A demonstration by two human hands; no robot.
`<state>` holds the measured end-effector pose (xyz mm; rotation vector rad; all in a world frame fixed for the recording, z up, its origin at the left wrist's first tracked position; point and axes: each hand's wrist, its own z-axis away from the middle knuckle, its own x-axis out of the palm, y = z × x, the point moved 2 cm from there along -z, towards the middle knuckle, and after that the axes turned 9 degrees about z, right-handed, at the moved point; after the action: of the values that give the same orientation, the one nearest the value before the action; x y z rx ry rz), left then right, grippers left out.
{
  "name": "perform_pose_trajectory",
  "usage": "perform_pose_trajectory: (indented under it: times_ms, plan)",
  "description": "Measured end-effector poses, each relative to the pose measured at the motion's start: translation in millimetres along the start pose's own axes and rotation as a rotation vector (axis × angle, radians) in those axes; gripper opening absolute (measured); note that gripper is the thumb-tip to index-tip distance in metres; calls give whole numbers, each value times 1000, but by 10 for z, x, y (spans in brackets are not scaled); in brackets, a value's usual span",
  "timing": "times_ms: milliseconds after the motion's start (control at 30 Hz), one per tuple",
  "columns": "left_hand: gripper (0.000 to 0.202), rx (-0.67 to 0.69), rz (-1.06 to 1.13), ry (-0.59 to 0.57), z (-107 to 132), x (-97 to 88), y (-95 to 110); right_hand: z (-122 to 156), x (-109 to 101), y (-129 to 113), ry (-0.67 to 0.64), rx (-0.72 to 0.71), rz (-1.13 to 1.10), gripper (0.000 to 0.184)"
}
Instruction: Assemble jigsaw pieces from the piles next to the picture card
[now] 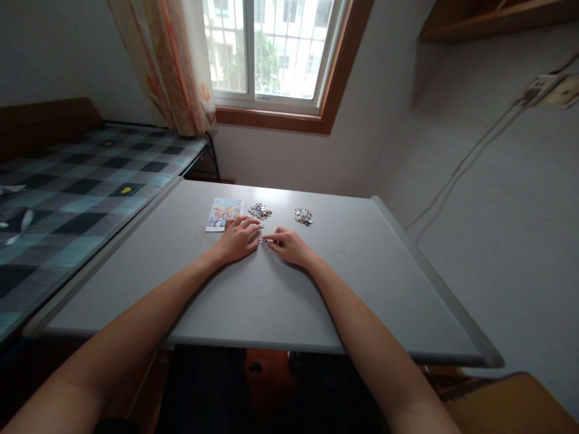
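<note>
On the white table, my left hand (239, 239) rests palm down with its fingers stretched and a little apart. Its fingertips reach past the lower right corner of a colourful picture sheet (225, 211), and its thumb side lies by some small jigsaw puzzle pieces (263, 241). Thumb and forefinger of my right hand (288, 246) are pinched at these pieces, just right of the left hand. The fingers partly hide them. Beyond the hands lie two heaps of loose jigsaw pieces, a left heap (260, 211) and a right heap (303, 216).
The white table (271, 301) has raised edges at its left and right. A bed with a checked mattress (113, 160) adjoins it on the left. Behind are a curtain (174, 66) and a barred window (275, 54). Cables (470, 154) hang along the right wall.
</note>
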<state>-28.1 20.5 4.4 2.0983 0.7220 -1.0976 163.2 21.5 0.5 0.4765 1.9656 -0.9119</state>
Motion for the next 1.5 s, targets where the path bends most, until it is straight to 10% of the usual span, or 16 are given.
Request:
perform_pose_trajectory:
  times_ms: [1500]
  plan:
    - [16,47,344,-87,-26,-36,-23,-4,-57,34,24,175,60,21]
